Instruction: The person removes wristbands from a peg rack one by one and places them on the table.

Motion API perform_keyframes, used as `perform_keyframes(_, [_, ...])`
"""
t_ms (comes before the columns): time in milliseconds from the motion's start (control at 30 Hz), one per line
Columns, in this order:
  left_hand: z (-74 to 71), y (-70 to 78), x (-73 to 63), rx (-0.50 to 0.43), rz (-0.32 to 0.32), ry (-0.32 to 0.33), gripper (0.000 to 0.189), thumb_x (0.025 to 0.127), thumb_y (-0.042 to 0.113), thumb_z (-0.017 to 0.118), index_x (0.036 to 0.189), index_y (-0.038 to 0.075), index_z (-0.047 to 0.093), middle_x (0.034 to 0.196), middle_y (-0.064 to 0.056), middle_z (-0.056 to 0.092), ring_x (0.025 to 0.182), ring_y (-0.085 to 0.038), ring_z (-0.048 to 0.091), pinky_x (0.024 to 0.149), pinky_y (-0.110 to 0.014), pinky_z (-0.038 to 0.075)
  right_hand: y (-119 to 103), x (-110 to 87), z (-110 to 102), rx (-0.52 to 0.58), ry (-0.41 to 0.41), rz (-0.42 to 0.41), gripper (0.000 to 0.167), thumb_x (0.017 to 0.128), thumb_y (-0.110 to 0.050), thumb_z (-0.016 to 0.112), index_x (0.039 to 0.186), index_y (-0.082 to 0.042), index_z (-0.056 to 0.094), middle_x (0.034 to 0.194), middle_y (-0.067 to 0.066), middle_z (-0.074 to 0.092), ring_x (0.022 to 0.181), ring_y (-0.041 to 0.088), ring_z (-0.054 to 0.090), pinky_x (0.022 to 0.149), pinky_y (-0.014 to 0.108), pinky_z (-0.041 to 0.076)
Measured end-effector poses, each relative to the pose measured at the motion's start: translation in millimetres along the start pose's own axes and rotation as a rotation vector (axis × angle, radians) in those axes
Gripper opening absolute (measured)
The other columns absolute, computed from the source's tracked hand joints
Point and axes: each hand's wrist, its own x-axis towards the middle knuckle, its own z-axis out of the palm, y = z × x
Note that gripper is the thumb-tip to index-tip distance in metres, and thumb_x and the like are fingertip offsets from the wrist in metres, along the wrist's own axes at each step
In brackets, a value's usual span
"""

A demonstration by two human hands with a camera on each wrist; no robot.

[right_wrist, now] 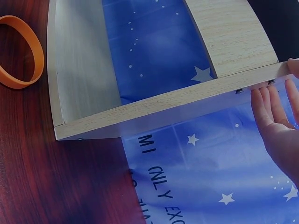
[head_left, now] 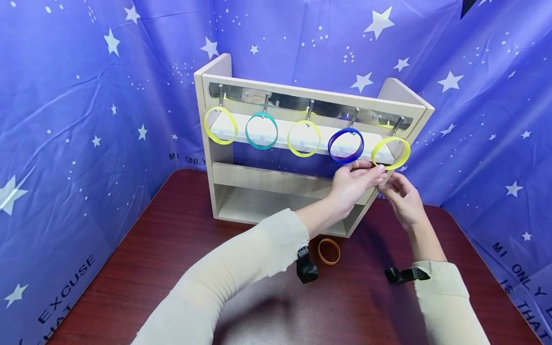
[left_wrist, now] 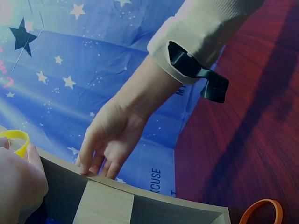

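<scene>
A pale wooden rack (head_left: 271, 177) carries a row of metal hooks with silicone wristbands hanging from them. At its right end hangs a yellow wristband (head_left: 407, 152), its lower edge pinched between the thumb and fingers of my left hand (head_left: 345, 188). Just right of that, my right hand (head_left: 405, 203) touches the rack's side panel (right_wrist: 182, 100) with loosely extended fingers. Neighbouring the pinched band is a blue wristband (head_left: 345, 159). Farther left hang a second yellow wristband (head_left: 303, 155), a teal wristband (head_left: 261, 147) and a third yellow wristband (head_left: 221, 142).
An orange wristband (head_left: 329, 263) lies on the dark red tabletop (head_left: 142, 268) before the rack, below my left wrist. Behind and around the table hangs a blue curtain (head_left: 280, 57) with white stars. A white board (head_left: 282, 136) sits behind the bands.
</scene>
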Motion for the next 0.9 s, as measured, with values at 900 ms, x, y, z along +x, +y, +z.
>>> perform_keyframes(900, [20.6, 8.6, -14.5, -0.083, 0.074, 0.065, 0.018, 0.086, -0.005, 0.065, 0.103, -0.012, 0.066, 0.1, -0.033, 0.068, 0.101, -0.049, 0.063, 0.071, -0.024, 0.063, 0, -0.6, 1, 0.001, 0.02, 0.022, 0.038, 0.091, 0.014, 0.048, 0.113, -0.013, 0.063, 0.104, -0.006, 0.066, 0.094, 0.004, 0.062, 0.083, 0.013, 0.054])
